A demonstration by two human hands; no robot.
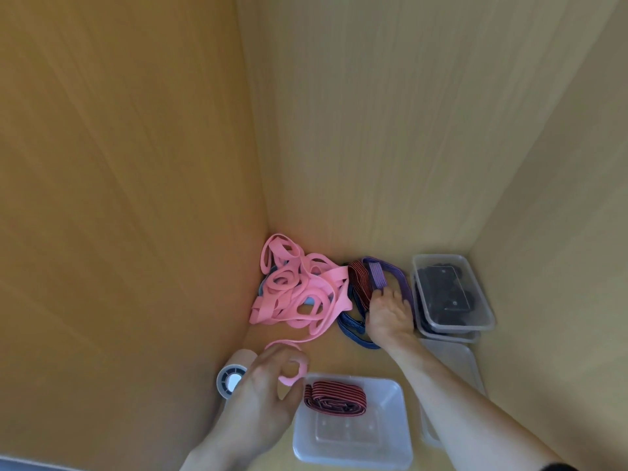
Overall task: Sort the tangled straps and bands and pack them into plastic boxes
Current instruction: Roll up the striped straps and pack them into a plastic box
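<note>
while left hand (268,380) pinches pink band (293,370) (coiled), right hand (389,312), open, touches purple band (377,276).

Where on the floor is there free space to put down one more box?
The bare wood between the pink tangle, the blue band and the near box is free, though narrow. The near box itself has room in front of its folded red band. The back corner and the right side, with the stacked boxes, are crowded.
</note>
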